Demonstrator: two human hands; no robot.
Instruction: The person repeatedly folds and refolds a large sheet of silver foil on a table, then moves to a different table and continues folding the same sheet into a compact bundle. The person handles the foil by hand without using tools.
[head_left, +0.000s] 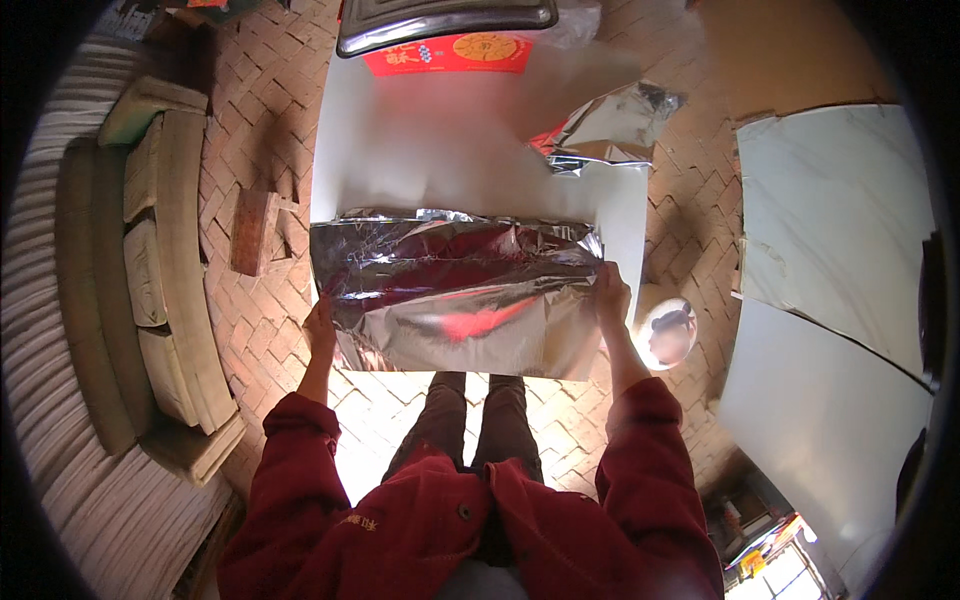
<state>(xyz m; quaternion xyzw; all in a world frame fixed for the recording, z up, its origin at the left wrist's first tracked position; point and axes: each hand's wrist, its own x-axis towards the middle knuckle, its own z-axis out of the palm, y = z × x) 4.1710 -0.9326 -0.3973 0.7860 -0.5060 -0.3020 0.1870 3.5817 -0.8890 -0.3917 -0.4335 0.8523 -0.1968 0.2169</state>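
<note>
A wide silvery foil sheet (465, 300) stretches between my hands, creased along its upper part, with its lower edge hanging past the near edge of a white table (420, 180). My left hand (321, 322) grips its left side, and my right hand (612, 294) grips the right side near the upper corner. Part of each hand's fingers is hidden by the foil. Farther right on the table lies a crumpled silvery packet or foil piece (615, 131). At the far end a dark metal tray (450, 19) rests on or over a red printed box (450, 58).
A small wooden stool (255, 232) stands on the brick floor left of the table, with a cushioned sofa (172, 277) beyond it. To the right are a round white-rimmed object (667, 334) on the floor side and a large pale-topped surface (832, 240).
</note>
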